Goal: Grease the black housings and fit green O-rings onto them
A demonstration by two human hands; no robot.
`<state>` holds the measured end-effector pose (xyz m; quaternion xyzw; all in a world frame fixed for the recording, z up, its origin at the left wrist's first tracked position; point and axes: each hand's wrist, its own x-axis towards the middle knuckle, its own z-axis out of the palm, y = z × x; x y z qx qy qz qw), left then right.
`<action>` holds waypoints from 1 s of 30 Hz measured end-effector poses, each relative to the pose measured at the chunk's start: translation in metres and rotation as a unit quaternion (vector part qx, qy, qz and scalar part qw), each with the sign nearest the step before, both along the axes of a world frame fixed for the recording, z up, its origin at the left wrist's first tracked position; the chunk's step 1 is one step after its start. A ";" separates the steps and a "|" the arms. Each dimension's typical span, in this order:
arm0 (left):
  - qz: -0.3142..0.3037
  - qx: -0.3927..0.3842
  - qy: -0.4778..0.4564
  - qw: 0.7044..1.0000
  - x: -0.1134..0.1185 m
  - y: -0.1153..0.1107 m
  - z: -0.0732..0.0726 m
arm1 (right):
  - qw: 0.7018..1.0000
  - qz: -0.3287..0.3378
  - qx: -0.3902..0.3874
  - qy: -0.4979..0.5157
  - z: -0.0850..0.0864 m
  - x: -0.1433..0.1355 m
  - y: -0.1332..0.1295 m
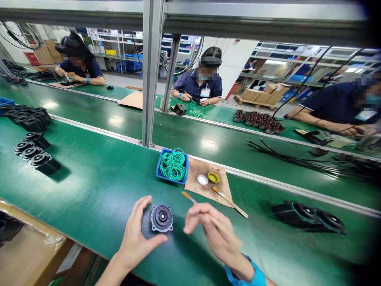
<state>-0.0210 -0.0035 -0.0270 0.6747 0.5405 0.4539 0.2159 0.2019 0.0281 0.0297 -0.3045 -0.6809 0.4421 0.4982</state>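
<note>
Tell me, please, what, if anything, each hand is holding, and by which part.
The right hand holds a brush by its handle. The left hand, open beside the round part, appears to hold nothing.

The table (104, 178) is deep green, with pale shiny spots of light. The round part (162, 218) is black, and its rim is grey. The tray (158, 174) is blue, and the rings (173, 166) inside are turquoise green. The cardboard (193, 163) is light brown with darker stains; on it, the lid (203, 180) is white and the small dish (213, 178) is yellow. The left brush (187, 196) and the right brush (232, 202) have orange bristles. At right, 2 black housings (294, 218) are edged with green.
</note>
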 end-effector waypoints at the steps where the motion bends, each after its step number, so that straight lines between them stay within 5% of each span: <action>1: -0.015 -0.029 -0.005 0.999 0.001 0.001 0.000 | 0.999 -0.009 -0.035 0.022 0.004 0.001 0.000; 7: -0.055 -0.100 -0.032 0.993 0.004 0.004 0.004 | 0.979 -0.037 -0.202 -0.012 0.018 -0.001 0.004; 14: -0.049 -0.102 -0.029 0.993 0.004 0.005 0.005 | 0.938 0.011 -0.347 -0.012 0.010 -0.008 -0.001; 23: -0.046 -0.103 -0.017 0.994 0.004 0.004 0.002 | 0.933 0.002 -0.359 -0.009 0.001 -0.013 0.002; 30: -0.067 -0.056 -0.007 0.996 0.003 0.004 0.006 | 0.965 -0.033 -0.246 -0.079 -0.001 -0.006 0.005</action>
